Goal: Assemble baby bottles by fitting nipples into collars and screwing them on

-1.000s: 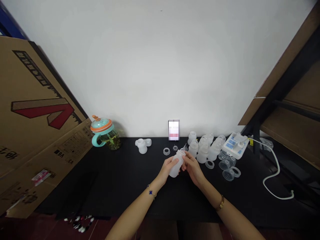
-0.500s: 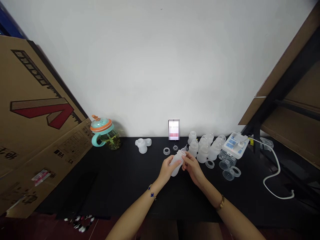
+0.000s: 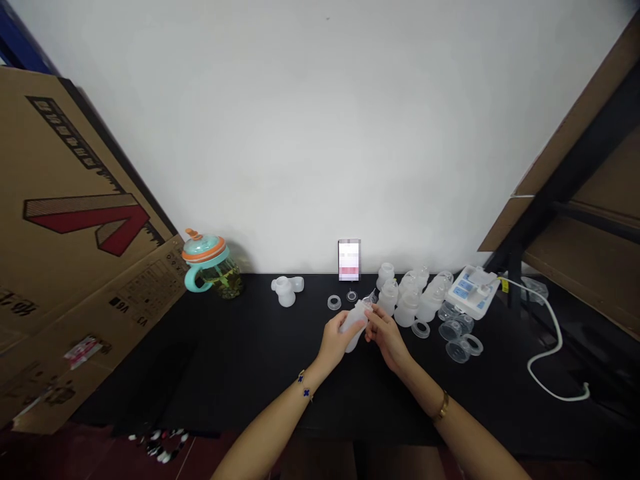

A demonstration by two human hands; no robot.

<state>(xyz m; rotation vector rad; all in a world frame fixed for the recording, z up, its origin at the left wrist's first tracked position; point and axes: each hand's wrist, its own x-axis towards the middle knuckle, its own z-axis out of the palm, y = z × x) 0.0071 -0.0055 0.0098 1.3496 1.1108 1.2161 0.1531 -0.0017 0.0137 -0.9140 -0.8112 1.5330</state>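
My left hand (image 3: pixel 334 339) is wrapped round a frosted white baby bottle (image 3: pixel 354 337), tilted over the front part of the black table. At the bottle's neck, the fingers of my right hand (image 3: pixel 385 333) pinch a small clear piece (image 3: pixel 369 301); its exact shape is partly hidden by the fingertips. Just behind lie a clear ring (image 3: pixel 334 302) and a small round disc (image 3: pixel 352 295). Several frosted bottles (image 3: pixel 408 307) with clear domed tops stand close together to the right of my hands. Beside them lies another ring (image 3: pixel 421 329).
A phone (image 3: pixel 349 260) leans on the wall. Left are a white breast pump part (image 3: pixel 286 291) and a teal-lidded jug (image 3: pixel 215 270). Right are clear caps (image 3: pixel 456 350), a white box (image 3: pixel 473 291) and a white cable (image 3: pixel 543 360). A large carton (image 3: pixel 75 233) borders the left side.
Both hands keep their grip on the bottle and the clear piece, with barely any finger movement. The whole view has shifted very slightly.
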